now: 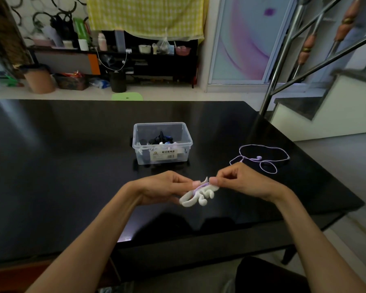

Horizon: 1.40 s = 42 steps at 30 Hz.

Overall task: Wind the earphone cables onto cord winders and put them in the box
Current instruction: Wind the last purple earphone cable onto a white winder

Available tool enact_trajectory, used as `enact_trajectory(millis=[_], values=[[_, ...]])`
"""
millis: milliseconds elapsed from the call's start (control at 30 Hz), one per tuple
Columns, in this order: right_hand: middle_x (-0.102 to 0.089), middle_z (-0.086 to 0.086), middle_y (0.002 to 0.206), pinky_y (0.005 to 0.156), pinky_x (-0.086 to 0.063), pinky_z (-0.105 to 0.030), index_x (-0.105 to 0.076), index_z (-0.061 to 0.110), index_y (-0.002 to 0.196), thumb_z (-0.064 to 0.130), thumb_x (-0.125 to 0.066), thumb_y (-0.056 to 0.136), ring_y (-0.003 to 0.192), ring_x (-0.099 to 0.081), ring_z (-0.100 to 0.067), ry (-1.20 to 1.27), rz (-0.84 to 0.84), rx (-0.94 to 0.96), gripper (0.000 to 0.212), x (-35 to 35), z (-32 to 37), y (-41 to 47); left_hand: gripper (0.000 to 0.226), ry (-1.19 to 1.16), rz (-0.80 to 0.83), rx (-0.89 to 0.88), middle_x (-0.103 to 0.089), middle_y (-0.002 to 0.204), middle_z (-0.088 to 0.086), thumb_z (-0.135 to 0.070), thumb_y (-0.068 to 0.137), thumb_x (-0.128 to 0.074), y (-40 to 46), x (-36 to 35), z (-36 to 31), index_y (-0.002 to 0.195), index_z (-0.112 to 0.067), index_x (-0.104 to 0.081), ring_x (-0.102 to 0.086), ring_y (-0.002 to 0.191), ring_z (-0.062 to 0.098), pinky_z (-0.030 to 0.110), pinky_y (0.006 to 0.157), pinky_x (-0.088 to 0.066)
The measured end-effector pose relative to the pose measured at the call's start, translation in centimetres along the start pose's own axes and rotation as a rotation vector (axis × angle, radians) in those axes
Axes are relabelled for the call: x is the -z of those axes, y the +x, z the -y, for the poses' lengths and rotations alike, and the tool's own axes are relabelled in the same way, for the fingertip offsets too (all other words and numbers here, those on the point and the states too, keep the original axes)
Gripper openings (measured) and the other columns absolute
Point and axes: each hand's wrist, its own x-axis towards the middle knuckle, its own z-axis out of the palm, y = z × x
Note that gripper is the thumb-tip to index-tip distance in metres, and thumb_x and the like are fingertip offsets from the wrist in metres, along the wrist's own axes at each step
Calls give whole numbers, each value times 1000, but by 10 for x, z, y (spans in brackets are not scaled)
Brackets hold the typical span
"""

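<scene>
Pinching a white cord winder (199,194) between my left hand (163,188) and right hand (239,180), I see lilac cable on it. Its lilac earphone cable (262,158) trails far right; the clear box (162,142) sits beyond.

White winder (197,195) with lilac cable (264,158) on a glossy black table (72,155); clear box (162,142), yellow checked cloth (146,15), green stool (127,96).

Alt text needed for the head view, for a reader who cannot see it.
Both hands, left hand and right hand, pinch a white cord winder with lilac cable above a black table. Beyond stands a clear box of wound earphones; loose lilac earphones lie to its right.
</scene>
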Motion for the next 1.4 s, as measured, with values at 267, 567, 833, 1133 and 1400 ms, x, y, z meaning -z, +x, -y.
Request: enact_trajectory(millis=[267, 567, 833, 1133, 1400], values=[[-41, -4, 62, 53, -22, -21, -75, 19, 76, 40, -53, 85, 54, -28, -5, 225, 169, -54, 32, 0, 0, -5, 16, 27, 103, -47, -72, 87, -4, -13, 92, -54, -2, -13, -8, 97, -16, -69, -67, 83, 8, 21, 77, -53], [-30, -6, 61, 54, -17, -26, -65, 21, 56, 65, -77, 54, 55, -24, -13, 336, 220, -135, 46, 1, -18, 4, 14, 186, 36, -131, -72, 95, -1, -14, 86, -67, 0, -21, -15, 97, -20, -73, -65, 91, 10, 33, 89, -52], [-42, -6, 65, 53, -19, -24, -64, 7, 85, 49, -72, 70, 59, -31, -10, 311, -50, -231, 45, -10, -30, 13, 26, 28, -150, -198, -72, 106, 4, -13, 87, -65, 2, -12, -7, 112, -10, -69, -67, 102, 14, 26, 91, -52], [-45, 11, 50, 48, -29, -11, -66, 11, 72, 26, -59, 92, 48, -37, 2, 285, -509, -23, 26, -44, -14, 35, 23, -547, -541, -250, -73, 101, 1, -14, 89, -61, 22, -7, -3, 111, -7, -67, -68, 93, 7, 16, 78, -55], [-74, -3, 87, 80, -52, -28, -76, 12, 92, 22, -65, 88, 82, -64, -7, 194, -580, -30, 15, -50, -1, 38, 14, -588, -818, -231, -73, 90, 2, -18, 86, -66, 22, 0, 7, 96, -9, -69, -69, 77, 1, 11, 60, -52]])
